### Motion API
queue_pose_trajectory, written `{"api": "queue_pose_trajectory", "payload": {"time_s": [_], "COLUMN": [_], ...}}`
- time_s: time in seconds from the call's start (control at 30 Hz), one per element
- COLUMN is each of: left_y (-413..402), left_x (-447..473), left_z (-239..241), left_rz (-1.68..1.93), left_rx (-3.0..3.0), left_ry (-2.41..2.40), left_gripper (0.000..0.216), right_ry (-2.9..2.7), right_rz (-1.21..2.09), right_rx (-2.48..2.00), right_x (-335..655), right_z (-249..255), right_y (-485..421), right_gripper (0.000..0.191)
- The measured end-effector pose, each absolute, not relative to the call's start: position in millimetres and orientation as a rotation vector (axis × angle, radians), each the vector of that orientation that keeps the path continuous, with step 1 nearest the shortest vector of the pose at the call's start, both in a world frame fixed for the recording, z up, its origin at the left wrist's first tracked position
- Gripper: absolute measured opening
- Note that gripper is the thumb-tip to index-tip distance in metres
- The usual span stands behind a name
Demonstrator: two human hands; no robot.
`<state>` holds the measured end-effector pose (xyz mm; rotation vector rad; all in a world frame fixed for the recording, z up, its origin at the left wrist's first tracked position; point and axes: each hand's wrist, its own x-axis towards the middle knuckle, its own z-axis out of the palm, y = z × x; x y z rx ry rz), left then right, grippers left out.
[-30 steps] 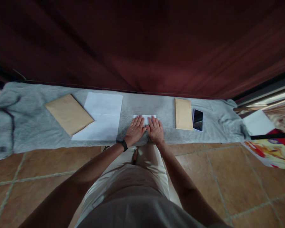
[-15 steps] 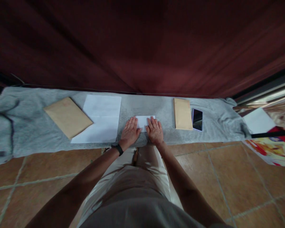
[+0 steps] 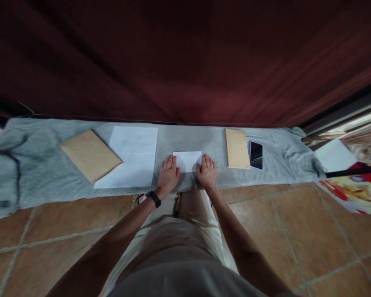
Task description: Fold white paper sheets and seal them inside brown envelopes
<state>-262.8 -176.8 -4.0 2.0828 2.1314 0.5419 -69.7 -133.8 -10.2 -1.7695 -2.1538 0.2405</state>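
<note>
A small folded sheet of white paper [image 3: 188, 161] lies flat on the grey cloth, straight in front of me. My left hand [image 3: 169, 174] rests palm down at its left edge, fingers stretched forward, thumb by the near left corner. At the right edge lies my right hand [image 3: 207, 172], also flat, with its thumb at the paper's near right corner. Neither hand grips anything; both are open. More of the paper's upper face shows between the two hands.
Grey cloth [image 3: 198, 138] covers the narrow surface. Left are larger creased white sheets [image 3: 136, 165] under a brown envelope [image 3: 90, 155]. Right are a stack of brown envelopes [image 3: 237, 148] and a phone [image 3: 256, 155]. A dark red panel [image 3: 185, 82] rises behind.
My hands have slid apart, from on top of the folded paper out to its left and right edges, uncovering more of it. The view has shifted slightly.
</note>
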Motion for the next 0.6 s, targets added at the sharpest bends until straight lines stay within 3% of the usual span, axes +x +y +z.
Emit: {"api": "queue_pose_trajectory", "payload": {"time_s": [0.33,0.6], "left_y": [-142.3,-143.9], "left_x": [-259.5,-254.0], "left_z": [-2.9,11.3], "left_rz": [0.992,1.298], "left_rx": [1.396,0.620], "left_ry": [1.972,1.666], "left_gripper": [0.056,0.062], "right_ry": [-1.978,-1.631], "right_rz": [0.464,0.803], "right_rx": [-1.956,-1.851], "right_x": [-78.0,-63.2], "right_z": [12.7,6.9], "right_y": [-120.1,-113.6], "right_gripper": [0.053,0.025]}}
